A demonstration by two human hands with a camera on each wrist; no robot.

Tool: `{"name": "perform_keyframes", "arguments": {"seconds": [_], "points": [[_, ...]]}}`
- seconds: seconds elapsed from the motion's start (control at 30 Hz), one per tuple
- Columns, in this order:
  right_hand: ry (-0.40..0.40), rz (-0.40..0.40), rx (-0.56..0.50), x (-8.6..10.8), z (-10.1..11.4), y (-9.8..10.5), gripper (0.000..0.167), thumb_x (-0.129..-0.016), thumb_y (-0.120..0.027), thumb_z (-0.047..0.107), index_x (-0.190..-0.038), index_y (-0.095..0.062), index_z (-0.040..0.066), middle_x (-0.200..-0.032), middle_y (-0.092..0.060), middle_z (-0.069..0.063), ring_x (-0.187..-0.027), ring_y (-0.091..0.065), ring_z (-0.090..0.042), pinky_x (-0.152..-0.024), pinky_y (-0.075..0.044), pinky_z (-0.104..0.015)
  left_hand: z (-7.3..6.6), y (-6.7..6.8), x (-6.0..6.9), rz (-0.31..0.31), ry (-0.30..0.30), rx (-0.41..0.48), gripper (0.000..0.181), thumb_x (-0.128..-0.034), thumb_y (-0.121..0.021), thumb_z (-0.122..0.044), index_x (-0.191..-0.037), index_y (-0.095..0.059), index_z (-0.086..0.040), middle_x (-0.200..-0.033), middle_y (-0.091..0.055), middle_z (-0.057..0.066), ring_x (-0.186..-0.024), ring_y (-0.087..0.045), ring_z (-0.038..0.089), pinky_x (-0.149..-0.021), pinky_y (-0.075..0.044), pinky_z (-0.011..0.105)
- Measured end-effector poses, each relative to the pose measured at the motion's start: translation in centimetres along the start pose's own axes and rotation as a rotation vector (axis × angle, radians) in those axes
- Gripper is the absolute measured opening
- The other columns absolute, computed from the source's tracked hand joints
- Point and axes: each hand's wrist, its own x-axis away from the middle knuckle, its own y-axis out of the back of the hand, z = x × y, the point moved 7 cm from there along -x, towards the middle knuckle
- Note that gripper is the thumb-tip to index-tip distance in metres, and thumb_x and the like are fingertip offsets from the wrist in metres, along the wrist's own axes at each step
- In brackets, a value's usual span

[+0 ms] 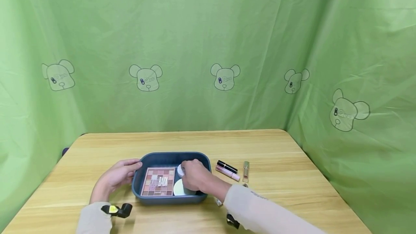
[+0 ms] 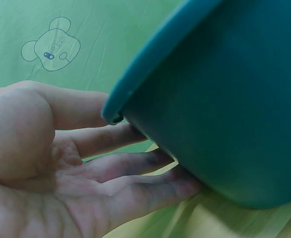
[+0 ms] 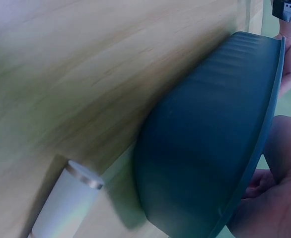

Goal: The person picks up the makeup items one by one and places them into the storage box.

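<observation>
Up front, the right sleeve (image 1: 266, 208) is slanting in, and a white tube (image 3: 68, 201) is lying just beside the near right corner of the blue tray (image 1: 172, 200), whose long axis is running left to right. Inside, a cream round compact (image 1: 179, 188) is sitting right of the palette (image 1: 158, 181). The left hand (image 1: 118, 174) is holding the left end, thumb over the rim, fingers against the outer wall. And here's the crux: the right hand (image 1: 195, 176), far the nearer, is curling its fingers down beside a small white pot (image 1: 180, 171) lying just left of the fingertips; whether they're pinching it, I can't tell. Outside, rightward, pink (image 1: 227, 172) and black tubes (image 1: 226, 166) are lying side by side, a green curtain (image 1: 195, 39) hanging behind.
</observation>
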Motion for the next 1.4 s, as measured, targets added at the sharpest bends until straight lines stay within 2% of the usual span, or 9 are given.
{"name": "perform_keyframes", "arguments": {"seconds": [0.37, 0.57, 0.83, 1.03, 1.17, 1.3, 1.4], "points": [[0.02, -0.027, -0.036, -0.3, 0.6, -0.3, 0.032, -0.089, -0.063, 0.009, -0.119, -0.069, 0.001, -0.085, -0.067, -0.004, -0.07, -0.052, -0.012, -0.058, -0.046, -0.021, 0.2, 0.1, 0.0, 0.021, -0.015, 0.004, 0.063, -0.1076, -0.049, -0.022, -0.149, -0.025, 0.02, -0.143, -0.05, 0.037, -0.13, -0.057, 0.044, -0.103, -0.056, 0.047], [0.028, -0.027, -0.02, -0.3, 0.9, -0.4, 0.03, -0.09, -0.063, 0.011, -0.117, -0.07, 0.002, -0.088, -0.068, -0.005, -0.073, -0.054, -0.012, -0.062, -0.048, -0.022, 0.1, 0.0, 0.1, 0.017, -0.009, 0.006, 0.063, -0.1075, -0.049, -0.022, -0.15, -0.026, 0.019, -0.144, -0.049, 0.037, -0.13, -0.056, 0.045, -0.102, -0.056, 0.047], [0.033, -0.018, -0.009, -0.1, 0.9, -0.2, 0.03, -0.089, -0.063, 0.01, -0.117, -0.07, 0.002, -0.085, -0.066, -0.003, -0.069, -0.053, -0.011, -0.059, -0.046, -0.021, 0.0, -0.1, 0.0, 0.02, -0.002, 0.003, 0.065, -0.1072, -0.05, -0.023, -0.15, -0.025, 0.018, -0.145, -0.049, 0.036, -0.13, -0.058, 0.042, -0.103, -0.056, 0.045], [0.008, -0.012, -0.003, 0.0, 0.8, 0.0, 0.033, -0.09, -0.065, 0.013, -0.121, -0.069, 0.003, -0.093, -0.07, -0.005, -0.075, -0.055, -0.012, -0.063, -0.049, -0.022, 0.1, 0.0, 0.0, 0.018, -0.001, 0.003, 0.064, -0.1069, -0.051, -0.023, -0.15, -0.026, 0.018, -0.144, -0.05, 0.036, -0.129, -0.058, 0.042, -0.103, -0.056, 0.045], [-0.018, -0.006, -0.005, 0.0, 0.5, 0.2, 0.036, -0.091, -0.065, 0.015, -0.125, -0.068, 0.004, -0.105, -0.072, -0.007, -0.08, -0.057, -0.013, -0.067, -0.052, -0.022, 0.1, 0.0, -0.1, 0.009, -0.002, 0.002, 0.063, -0.1071, -0.05, -0.022, -0.15, -0.028, 0.018, -0.143, -0.051, 0.036, -0.129, -0.058, 0.044, -0.102, -0.056, 0.046], [-0.032, -0.01, -0.045, -0.1, 0.1, 0.8, 0.039, -0.089, -0.062, 0.01, -0.127, -0.067, 0.004, -0.109, -0.072, -0.01, -0.08, -0.061, -0.014, -0.065, -0.053, -0.022, 0.2, 0.0, -0.1, 0.007, -0.002, -0.002, 0.062, -0.1076, -0.049, -0.022, -0.15, -0.027, 0.018, -0.144, -0.05, 0.036, -0.13, -0.056, 0.044, -0.102, -0.056, 0.046], [-0.024, -0.033, -0.069, -0.1, -0.1, 1.5, 0.038, -0.089, -0.061, 0.009, -0.126, -0.068, 0.005, -0.11, -0.073, -0.011, -0.089, -0.065, -0.018, -0.068, -0.056, -0.026, 0.2, 0.0, -0.1, 0.013, -0.007, -0.004, 0.062, -0.1078, -0.049, -0.022, -0.15, -0.027, 0.018, -0.144, -0.05, 0.036, -0.131, -0.056, 0.045, -0.103, -0.056, 0.047]]}}
